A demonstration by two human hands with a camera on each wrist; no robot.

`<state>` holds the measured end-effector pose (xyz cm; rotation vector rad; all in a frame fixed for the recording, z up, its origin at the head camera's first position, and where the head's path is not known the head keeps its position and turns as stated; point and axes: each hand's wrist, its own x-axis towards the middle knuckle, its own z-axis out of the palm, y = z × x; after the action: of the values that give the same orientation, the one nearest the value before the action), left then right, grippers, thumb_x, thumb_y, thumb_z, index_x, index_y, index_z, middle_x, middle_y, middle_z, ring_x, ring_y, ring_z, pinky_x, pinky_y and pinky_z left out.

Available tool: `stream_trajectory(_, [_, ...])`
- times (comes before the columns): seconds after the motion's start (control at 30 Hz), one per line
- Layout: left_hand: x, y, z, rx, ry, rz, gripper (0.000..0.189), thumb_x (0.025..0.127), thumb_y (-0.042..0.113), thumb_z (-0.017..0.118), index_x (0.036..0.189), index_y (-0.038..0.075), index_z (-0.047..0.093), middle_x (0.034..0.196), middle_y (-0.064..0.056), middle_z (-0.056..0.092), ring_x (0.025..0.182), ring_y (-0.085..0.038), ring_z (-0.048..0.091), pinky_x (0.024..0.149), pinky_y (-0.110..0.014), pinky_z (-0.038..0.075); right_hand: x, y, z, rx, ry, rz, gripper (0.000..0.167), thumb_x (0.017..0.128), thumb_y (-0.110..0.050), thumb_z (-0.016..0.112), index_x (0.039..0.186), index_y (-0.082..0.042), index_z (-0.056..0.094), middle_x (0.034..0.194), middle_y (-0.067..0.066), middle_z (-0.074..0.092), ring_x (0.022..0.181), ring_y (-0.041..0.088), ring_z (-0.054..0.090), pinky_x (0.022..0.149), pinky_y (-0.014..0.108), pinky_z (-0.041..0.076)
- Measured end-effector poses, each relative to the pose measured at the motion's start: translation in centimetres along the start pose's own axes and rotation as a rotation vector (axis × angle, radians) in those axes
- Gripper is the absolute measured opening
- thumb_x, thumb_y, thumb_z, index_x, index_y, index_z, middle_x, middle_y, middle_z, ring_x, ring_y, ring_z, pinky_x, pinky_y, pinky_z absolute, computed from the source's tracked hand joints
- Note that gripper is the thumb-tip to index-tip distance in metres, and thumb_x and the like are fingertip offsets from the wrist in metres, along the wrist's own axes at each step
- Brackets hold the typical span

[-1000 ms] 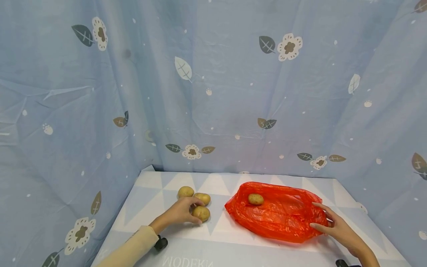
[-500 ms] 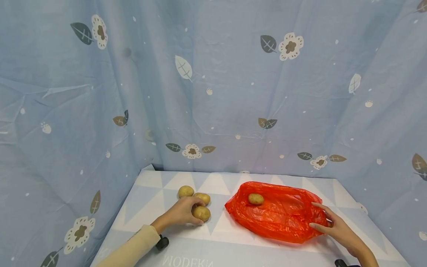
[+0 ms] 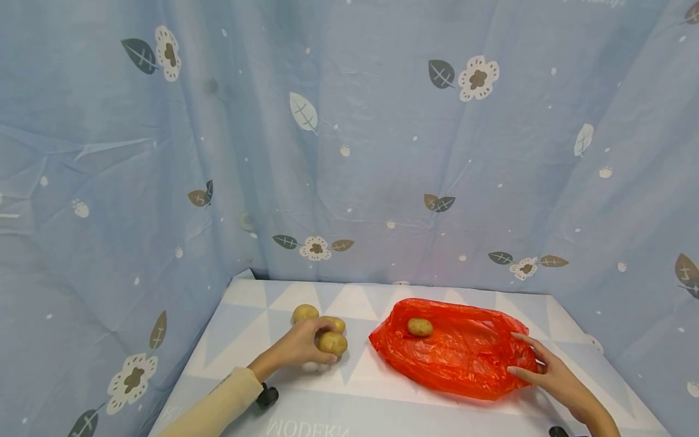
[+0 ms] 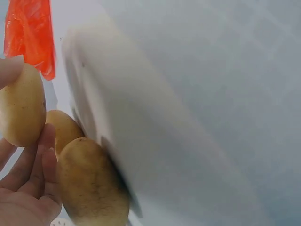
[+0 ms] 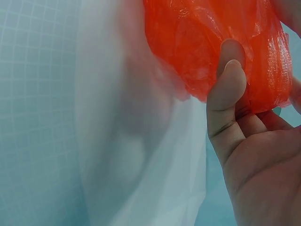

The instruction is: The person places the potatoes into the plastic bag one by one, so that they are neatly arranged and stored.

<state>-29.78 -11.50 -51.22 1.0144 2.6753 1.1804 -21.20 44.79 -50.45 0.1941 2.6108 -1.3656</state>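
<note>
My left hand (image 3: 297, 345) pinches a yellow potato (image 3: 334, 344) between thumb and fingers, slightly above the table. Two more potatoes lie just behind it, one at the far left (image 3: 306, 312) and one partly hidden by my fingers (image 3: 337, 324). In the left wrist view, the held potato (image 4: 23, 108) is apart from the nearest one (image 4: 91, 183). A red plastic bag (image 3: 459, 367) lies spread with its mouth open, and a single potato (image 3: 420, 327) rests in its left part. At the bag's right end, my right hand (image 3: 559, 379) grips the edge, fingers curled round the plastic.
The table (image 3: 218, 340) has a white and pale-blue triangle-patterned cover with lettering near the front. A blue curtain (image 3: 371, 170) with flowers and leaves closes off the back and sides. Dark wrist devices (image 3: 267, 397) sit at both wrists.
My left hand has closed its grip on the front potato and raised it a little off the table. My right hand and the red bag have stayed in place.
</note>
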Motion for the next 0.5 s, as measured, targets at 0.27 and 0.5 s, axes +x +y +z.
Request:
stream_trajectory(0.27, [0.7,0.5,0.0,-0.012,0.044,0.022,0.050,0.074,0.023,0.095,0.116,0.015,0.070,0.111,0.011,0.071,0.098,-0.007,0.063,0.089,-0.030,0.053,0.0,0.1,-0.1,0.012,-0.005,-0.012,0.088,0.093,-0.034,0.077,0.161,-0.012,0.025,0.159,0.033,0.022,0.121,0.041,0.057,0.085,0.041,0.060])
stream_trajectory(0.5, [1.5,1.7,0.1,-0.018,0.046,0.013,0.042,0.075,0.022,0.094,0.108,0.023,0.068,0.098,0.017,0.067,0.089,-0.007,0.061,0.084,-0.029,0.052,-0.1,0.2,-0.1,0.016,-0.003,-0.003,0.090,0.093,-0.035,0.077,0.162,-0.014,0.023,0.160,0.032,0.022,0.119,0.040,0.059,0.086,0.042,0.060])
